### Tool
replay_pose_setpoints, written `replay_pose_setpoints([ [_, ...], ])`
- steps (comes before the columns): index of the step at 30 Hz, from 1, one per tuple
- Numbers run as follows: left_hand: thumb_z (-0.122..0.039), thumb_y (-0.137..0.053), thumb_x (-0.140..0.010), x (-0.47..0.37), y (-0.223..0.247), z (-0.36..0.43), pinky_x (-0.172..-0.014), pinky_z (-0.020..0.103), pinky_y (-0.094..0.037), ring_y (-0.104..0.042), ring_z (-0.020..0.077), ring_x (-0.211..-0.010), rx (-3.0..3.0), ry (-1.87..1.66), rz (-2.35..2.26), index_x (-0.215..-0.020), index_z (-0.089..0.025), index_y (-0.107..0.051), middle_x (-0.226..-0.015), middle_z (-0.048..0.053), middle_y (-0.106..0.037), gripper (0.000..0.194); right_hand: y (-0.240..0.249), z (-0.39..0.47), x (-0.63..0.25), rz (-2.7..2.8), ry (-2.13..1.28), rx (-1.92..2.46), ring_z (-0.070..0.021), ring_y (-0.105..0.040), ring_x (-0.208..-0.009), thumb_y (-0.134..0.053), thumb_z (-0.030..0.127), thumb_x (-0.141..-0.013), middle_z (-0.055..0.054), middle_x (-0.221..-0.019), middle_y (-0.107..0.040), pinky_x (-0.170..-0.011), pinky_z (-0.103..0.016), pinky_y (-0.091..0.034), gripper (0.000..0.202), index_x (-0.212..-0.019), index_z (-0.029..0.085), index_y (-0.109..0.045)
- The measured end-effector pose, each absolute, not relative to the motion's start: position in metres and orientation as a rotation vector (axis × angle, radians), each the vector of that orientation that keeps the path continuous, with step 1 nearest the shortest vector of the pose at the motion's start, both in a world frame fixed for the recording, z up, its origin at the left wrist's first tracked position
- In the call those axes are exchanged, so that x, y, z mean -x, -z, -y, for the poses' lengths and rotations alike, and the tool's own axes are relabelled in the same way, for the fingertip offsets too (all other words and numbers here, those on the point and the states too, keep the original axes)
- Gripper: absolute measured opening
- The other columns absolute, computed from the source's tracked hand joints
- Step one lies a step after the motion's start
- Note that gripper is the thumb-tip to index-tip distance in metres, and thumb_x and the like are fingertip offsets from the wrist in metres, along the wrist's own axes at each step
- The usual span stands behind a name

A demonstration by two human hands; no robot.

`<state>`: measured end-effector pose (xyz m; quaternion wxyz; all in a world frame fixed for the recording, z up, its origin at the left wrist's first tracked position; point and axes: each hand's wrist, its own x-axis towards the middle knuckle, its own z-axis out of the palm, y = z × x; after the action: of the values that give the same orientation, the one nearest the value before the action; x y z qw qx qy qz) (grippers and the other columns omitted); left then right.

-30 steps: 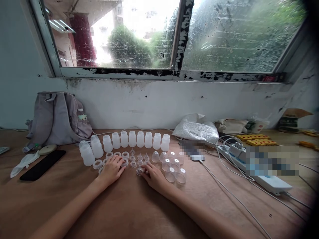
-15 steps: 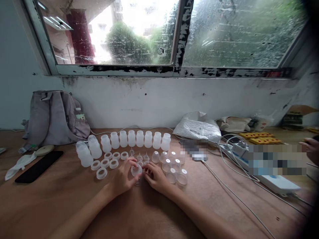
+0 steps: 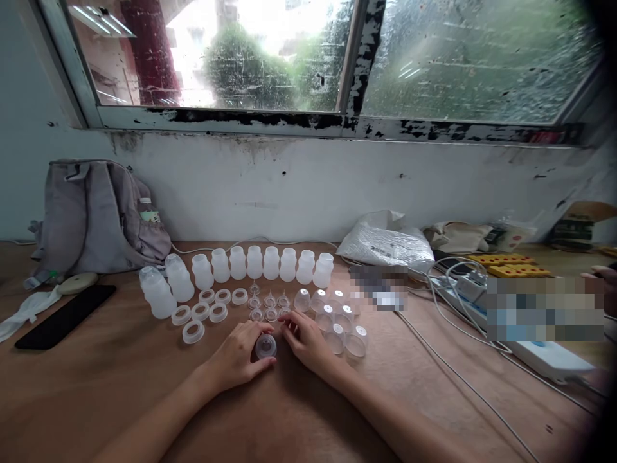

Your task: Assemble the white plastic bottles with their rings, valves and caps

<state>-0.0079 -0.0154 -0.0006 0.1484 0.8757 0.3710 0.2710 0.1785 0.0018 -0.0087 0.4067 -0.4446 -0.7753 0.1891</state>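
My left hand (image 3: 241,352) curves around a clear bottle collar with a nipple in it (image 3: 266,346), low over the wooden table, thumb on the near side and fingers on the far side. To its right, my right hand (image 3: 304,339) has bent fingers slightly apart, with nothing visible in them. Its fingertips are close to the nearest of several clear silicone nipples (image 3: 270,314); whether they touch is unclear. Several loose white collars (image 3: 218,313) lie left of the nipples. Several clear domed caps (image 3: 338,337) stand beside my right hand.
Frosted bottles (image 3: 254,262) form an arc behind the parts. A grey backpack (image 3: 87,212) and a black phone-like slab (image 3: 66,316) are at left. A silver bag (image 3: 385,241), cables and a power strip (image 3: 540,354) occupy the right. Another person's hand (image 3: 600,286) shows at the right edge.
My left hand has brought the collar with its nipple nearer to me and lower. My right fingers, earlier against that collar, are now apart from it. The view has tilted down a little.
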Motion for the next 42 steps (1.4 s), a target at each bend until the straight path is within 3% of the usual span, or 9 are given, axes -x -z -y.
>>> replay_pose_setpoints([
  [4, -0.038, -0.058, -0.073, 0.009, 0.001, 0.015, -0.085, 0.037, -0.039, -0.047, 0.0239, -0.101, -2.545, -0.889, -1.077, -0.110, -0.021, -0.046, -0.107, 0.008, -0.051, 0.043, 0.009, -0.002, -0.178, 1.979, -0.469, 1.129, -0.0131, -0.051, -0.065, -0.046, 0.012, -0.077, -0.002, -0.073, -0.054, -0.060, -0.025, -0.042, 0.014, -0.084, 0.018, -0.056],
  [6, -0.038, -0.056, -0.075, 0.009, 0.002, 0.014, -0.085, 0.036, -0.039, -0.047, 0.0233, -0.101, -2.524, -0.973, -1.126, -0.104, -0.020, -0.050, -0.105, 0.008, -0.050, 0.035, 0.011, -0.002, -0.179, 1.989, -0.456, 1.123, -0.0131, -0.051, -0.065, -0.045, 0.011, -0.077, -0.002, -0.074, -0.054, -0.061, -0.025, -0.042, 0.015, -0.085, 0.018, -0.055],
  [9, -0.031, -0.048, -0.081, 0.009, 0.001, 0.014, -0.079, 0.033, -0.040, -0.050, 0.0193, -0.087, -2.455, -0.994, -1.168, -0.086, -0.020, -0.056, -0.090, 0.005, -0.054, 0.015, 0.011, -0.001, -0.180, 2.032, -0.423, 1.083, -0.0138, -0.051, -0.069, -0.042, 0.007, -0.075, -0.003, -0.076, -0.053, -0.064, -0.026, -0.043, 0.021, -0.088, 0.019, -0.053],
  [15, -0.035, -0.037, -0.086, 0.002, -0.002, 0.016, -0.053, 0.020, -0.036, -0.044, 0.0100, -0.057, -1.819, -1.104, -1.147, -0.082, -0.018, -0.049, -0.067, -0.002, -0.051, 0.020, 0.004, 0.018, -0.176, 2.191, -0.407, 0.823, -0.0182, -0.049, -0.087, -0.043, 0.004, -0.070, -0.008, -0.099, -0.050, -0.078, -0.032, -0.043, 0.051, -0.119, 0.020, -0.036],
  [21, -0.040, -0.047, -0.081, -0.004, 0.007, 0.015, -0.046, 0.018, -0.036, -0.041, 0.0073, -0.052, -1.449, -1.053, -0.893, -0.077, -0.016, -0.047, -0.064, -0.003, -0.047, 0.025, -0.002, 0.029, -0.169, 2.109, -0.534, 0.782, -0.0155, -0.049, -0.080, -0.045, 0.004, -0.066, -0.005, -0.095, -0.052, -0.072, -0.027, -0.043, 0.045, -0.107, 0.019, -0.041],
  [26, -0.042, -0.051, -0.077, -0.006, 0.013, 0.013, -0.046, 0.018, -0.038, -0.044, 0.0075, -0.052, -1.401, -1.038, -0.914, -0.077, -0.014, -0.049, -0.064, -0.002, -0.049, 0.028, -0.006, 0.032, -0.164, 1.975, -0.681, 0.899, -0.0120, -0.050, -0.068, -0.048, 0.016, -0.076, -0.001, -0.083, -0.055, -0.062, -0.023, -0.042, 0.023, -0.099, 0.019, -0.046],
  [30, -0.045, -0.044, -0.081, -0.007, 0.012, 0.014, -0.045, 0.018, -0.038, -0.044, 0.0076, -0.050, -1.405, -1.118, -1.027, -0.096, -0.017, -0.045, -0.066, -0.003, -0.049, 0.032, -0.004, 0.029, -0.159, 1.839, -0.744, 1.025, -0.0106, -0.048, -0.060, -0.047, 0.020, -0.079, 0.000, -0.074, -0.056, -0.055, -0.021, -0.039, 0.011, -0.090, 0.019, -0.050],
  [35, -0.042, -0.039, -0.084, -0.006, 0.001, 0.022, -0.051, 0.019, -0.038, -0.045, 0.0086, -0.054, -1.623, -1.087, -1.065, -0.089, -0.016, -0.052, -0.064, -0.003, -0.048, 0.029, -0.001, 0.024, -0.161, 1.777, -0.750, 1.065, -0.0110, -0.047, -0.060, -0.047, 0.017, -0.077, 0.000, -0.074, -0.054, -0.053, -0.022, -0.038, 0.008, -0.085, 0.019, -0.049],
  [42, -0.035, -0.048, -0.080, -0.008, -0.010, 0.035, -0.054, 0.019, -0.041, -0.050, 0.0103, -0.061, -1.849, -1.020, -1.071, -0.092, -0.017, -0.052, -0.073, 0.000, -0.055, 0.021, -0.001, 0.022, -0.161, 1.773, -0.719, 1.065, -0.0102, -0.042, -0.057, -0.046, 0.011, -0.070, 0.003, -0.065, -0.047, -0.053, -0.021, -0.034, 0.009, -0.072, 0.019, -0.043],
])
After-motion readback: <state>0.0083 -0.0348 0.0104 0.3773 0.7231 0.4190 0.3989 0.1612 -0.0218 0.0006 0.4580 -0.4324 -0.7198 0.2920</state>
